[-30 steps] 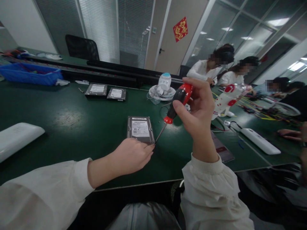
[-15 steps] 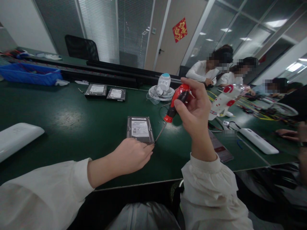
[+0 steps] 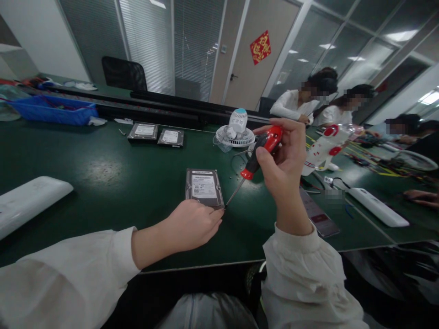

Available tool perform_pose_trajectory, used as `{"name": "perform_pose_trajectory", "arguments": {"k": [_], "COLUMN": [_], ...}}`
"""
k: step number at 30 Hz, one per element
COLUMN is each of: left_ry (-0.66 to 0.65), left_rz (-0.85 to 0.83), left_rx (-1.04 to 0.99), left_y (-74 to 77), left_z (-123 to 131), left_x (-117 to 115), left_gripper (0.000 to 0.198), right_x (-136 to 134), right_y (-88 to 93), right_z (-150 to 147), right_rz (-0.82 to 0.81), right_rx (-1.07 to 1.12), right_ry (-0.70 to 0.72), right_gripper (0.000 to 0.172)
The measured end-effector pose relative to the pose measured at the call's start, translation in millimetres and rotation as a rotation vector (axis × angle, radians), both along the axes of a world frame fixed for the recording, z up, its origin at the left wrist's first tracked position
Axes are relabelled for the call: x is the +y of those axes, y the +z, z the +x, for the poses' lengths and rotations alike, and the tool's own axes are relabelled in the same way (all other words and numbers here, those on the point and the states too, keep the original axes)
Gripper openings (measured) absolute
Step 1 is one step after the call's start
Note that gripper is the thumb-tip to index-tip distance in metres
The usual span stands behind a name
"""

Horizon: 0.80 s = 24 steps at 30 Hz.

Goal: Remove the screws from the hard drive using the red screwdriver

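The right hand [image 3: 284, 157] is gripping a red-and-black screwdriver [image 3: 259, 153] by its handle, fingers wrapped closed around it, and is tilting the shaft down to the left so that the tip is meeting the near right corner of a hard drive [image 3: 203, 187]. The left hand [image 3: 192, 224] is resting at that same corner, fingers curled and pinched close to the tip, touching the drive's near edge; whether it is pinching a screw cannot be told.

The drive is lying flat, label up, on the green counter [image 3: 103, 173], just beyond the left hand. Its cover is still in place, so the corner screw looks to be the one in hand, and any opening of the case seems still ahead. A few small specks, possibly screws, are lying on the counter beyond the drive.

Farther out, two more drives [image 3: 156, 134] are sitting side by side, a small white fan [image 3: 236, 130] is standing behind the screwdriver, and other people are working at the far right.
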State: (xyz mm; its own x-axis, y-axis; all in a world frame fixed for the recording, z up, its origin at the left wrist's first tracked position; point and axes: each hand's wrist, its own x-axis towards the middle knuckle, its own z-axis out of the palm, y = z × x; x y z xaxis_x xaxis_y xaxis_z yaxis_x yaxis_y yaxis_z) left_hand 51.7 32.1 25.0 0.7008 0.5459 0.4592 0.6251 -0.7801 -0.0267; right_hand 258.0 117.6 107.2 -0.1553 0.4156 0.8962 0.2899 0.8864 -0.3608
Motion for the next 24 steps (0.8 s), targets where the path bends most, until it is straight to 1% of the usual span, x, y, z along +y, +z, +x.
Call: {"name": "perform_pose_trajectory", "arguments": {"k": [4,10,14,19,24], "left_ry": [-0.004,0.003,-0.002,0.003,0.003], "left_rz": [0.005,0.008,0.014,0.012,0.018], "left_rx": [-0.005,-0.002,-0.004,0.012,0.004], "left_y": [0.5,0.5,0.3,0.4,0.5], "left_z": [-0.3,0.1,0.0,0.4,1.3], "left_x": [-0.5,-1.3,-1.4,-0.1,-0.1], "left_gripper": [0.026,0.025,0.026,0.027,0.027], "right_x": [1.3,-0.3,0.0,2.6,6.6], "right_y": [-0.7,4.6,3.8,-1.3,-0.8], "right_z": [-0.1,-4.8,-1.9,3.5,1.4], "right_rz": [0.02,0.1,0.085,0.02,0.061], "right_rx": [0.0,0.022,0.01,-0.036,-0.051], "right_ry": [0.001,-0.089,-0.045,0.03,0.002], "right_gripper": [0.043,0.043,0.039,0.042,0.049]}}
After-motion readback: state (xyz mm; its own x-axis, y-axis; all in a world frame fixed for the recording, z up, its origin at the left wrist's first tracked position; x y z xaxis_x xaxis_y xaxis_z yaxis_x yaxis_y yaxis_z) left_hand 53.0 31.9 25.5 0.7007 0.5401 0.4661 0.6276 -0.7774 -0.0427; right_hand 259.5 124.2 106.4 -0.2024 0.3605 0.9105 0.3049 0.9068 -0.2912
